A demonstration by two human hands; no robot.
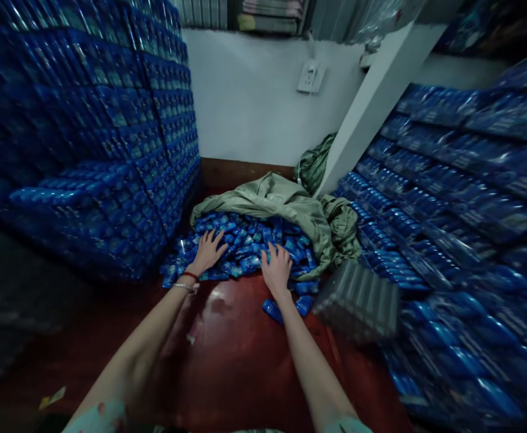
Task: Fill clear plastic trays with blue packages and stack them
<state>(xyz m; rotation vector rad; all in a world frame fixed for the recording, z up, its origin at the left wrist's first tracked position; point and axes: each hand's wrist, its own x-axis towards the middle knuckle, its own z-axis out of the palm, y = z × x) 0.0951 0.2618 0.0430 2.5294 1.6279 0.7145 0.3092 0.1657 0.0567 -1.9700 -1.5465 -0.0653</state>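
In front of me the left hand (pixel 206 252) and right hand (pixel 277 268) rest, fingers spread, on blue packets (pixel 244 239) heaped at the mouth of a green sack (pixel 277 193), which probably gapes to give easy reach; neither visibly grips anything

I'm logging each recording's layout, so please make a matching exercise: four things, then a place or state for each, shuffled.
Things:
1. left hand
2. right hand
3. open sack
4. socket

Places or states:
A. greenish, edging the blue packets
B. on the white wall
C. red bracelet at the wrist
D. no bracelet showing

Pairs: 1-C, 2-D, 3-A, 4-B
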